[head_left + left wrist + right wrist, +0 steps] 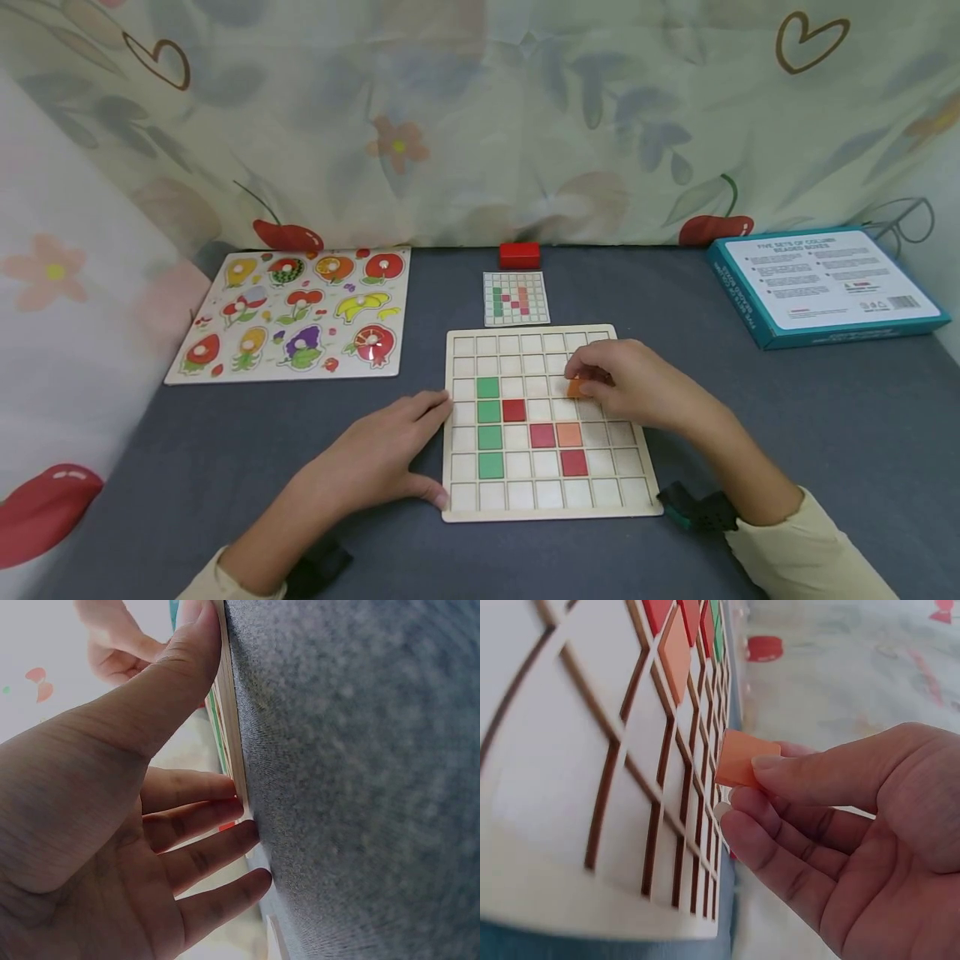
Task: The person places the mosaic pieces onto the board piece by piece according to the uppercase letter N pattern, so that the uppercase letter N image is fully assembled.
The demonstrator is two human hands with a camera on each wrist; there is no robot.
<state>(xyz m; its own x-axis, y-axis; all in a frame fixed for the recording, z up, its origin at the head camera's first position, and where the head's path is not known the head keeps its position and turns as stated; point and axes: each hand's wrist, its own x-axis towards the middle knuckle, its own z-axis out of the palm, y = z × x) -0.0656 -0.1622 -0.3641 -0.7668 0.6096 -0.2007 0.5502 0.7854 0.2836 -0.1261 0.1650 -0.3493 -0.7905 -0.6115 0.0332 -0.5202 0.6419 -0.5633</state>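
A wooden grid board (495, 497) lies flat, with green, red and orange square tiles set in some of its cells. Between thumb and fingers, my right hand (637, 385) pinches an orange tile (742, 756) over the board's upper right part. Another orange tile (568, 434) sits in a cell beside a red tile (542, 436). Along the board's left edge rests my left hand (382, 450), its thumb and extended fingers touching the rim. In the left wrist view these fingers (210, 851) are spread against the board's side. A small pattern card (516, 317) lies behind the board.
A fruit puzzle board (255, 377) lies at the back left. Behind the card is a red block (519, 256). A teal box (832, 283) with a white label lies at the right. Patterned cloth (465, 125) hangs behind the dark table (225, 450).
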